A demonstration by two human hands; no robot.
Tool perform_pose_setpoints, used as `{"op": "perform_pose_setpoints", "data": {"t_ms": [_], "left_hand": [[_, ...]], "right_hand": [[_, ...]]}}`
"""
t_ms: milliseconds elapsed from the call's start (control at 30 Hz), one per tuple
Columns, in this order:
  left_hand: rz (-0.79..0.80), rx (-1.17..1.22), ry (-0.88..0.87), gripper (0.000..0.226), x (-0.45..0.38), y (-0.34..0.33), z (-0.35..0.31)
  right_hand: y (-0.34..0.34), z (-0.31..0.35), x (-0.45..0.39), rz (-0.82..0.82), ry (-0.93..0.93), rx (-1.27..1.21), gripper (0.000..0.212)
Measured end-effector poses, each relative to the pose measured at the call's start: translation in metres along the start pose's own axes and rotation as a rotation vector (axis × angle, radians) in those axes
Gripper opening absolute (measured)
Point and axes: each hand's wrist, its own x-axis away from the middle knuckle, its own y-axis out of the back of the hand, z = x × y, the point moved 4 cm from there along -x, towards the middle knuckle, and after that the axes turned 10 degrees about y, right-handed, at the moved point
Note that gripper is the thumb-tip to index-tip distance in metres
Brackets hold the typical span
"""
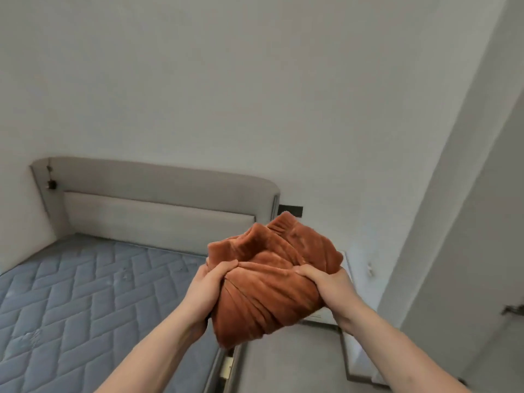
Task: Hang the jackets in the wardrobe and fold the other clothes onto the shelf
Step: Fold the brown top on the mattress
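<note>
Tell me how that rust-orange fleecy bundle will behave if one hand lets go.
The rust-orange fleecy folded garment is probably floppy: it creases deeply where the left hand and right hand grip it. Its loose upper folds would likely sag open. The plush pile looks grippy, so slipping seems unlikely.

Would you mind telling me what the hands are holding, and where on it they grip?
Both hands hold a bundled rust-orange fleece garment: the left hand pinches its left side, the right hand its right side.

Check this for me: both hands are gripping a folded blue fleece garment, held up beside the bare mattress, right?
Not quite. The head view shows the fleece garment is rust orange, not blue. Both the left hand and right hand do grip it beside the bare mattress.
</note>
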Motion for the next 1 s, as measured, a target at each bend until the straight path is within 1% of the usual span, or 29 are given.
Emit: {"op": "perform_pose_setpoints", "data": {"t_ms": [100,234,400,534,667,801,834,934,1001], "left_hand": [[0.060,-0.052,-0.020,0.060,-0.023,-0.064,-0.021],[0.202,-0.124,-0.048,0.035,-0.052,-0.145,-0.048],[0.372,-0.220,-0.095,0.039,-0.093,-0.227,-0.075],[0.464,-0.306,-0.146,0.039,-0.128,-0.278,-0.096],[0.557,-0.366,-0.191,0.037,-0.157,-0.327,-0.114],[0.696,-0.417,-0.234,0.033,-0.169,-0.389,-0.122],[0.732,-0.428,-0.244,0.033,-0.169,-0.406,-0.123],[0.838,-0.449,-0.263,0.032,-0.160,-0.461,-0.122],[0.902,-0.455,-0.275,0.032,-0.152,-0.501,-0.123]], "right_hand": [[0.059,0.013,-0.013,-0.089,0.006,-0.014,0.067],[0.128,0.030,-0.027,-0.206,0.030,-0.019,0.055],[0.190,0.044,-0.044,-0.384,0.078,-0.010,0.057],[0.218,0.052,-0.064,-0.489,0.104,-0.006,0.045],[0.244,0.061,-0.080,-0.594,0.119,0.018,0.052],[0.279,0.074,-0.076,-0.736,0.154,0.042,0.044],[0.290,0.078,-0.072,-0.769,0.163,0.047,0.045],[0.327,0.089,-0.056,-0.894,0.180,0.081,0.061],[0.355,0.097,-0.045,-0.975,0.188,0.101,0.063]]}}
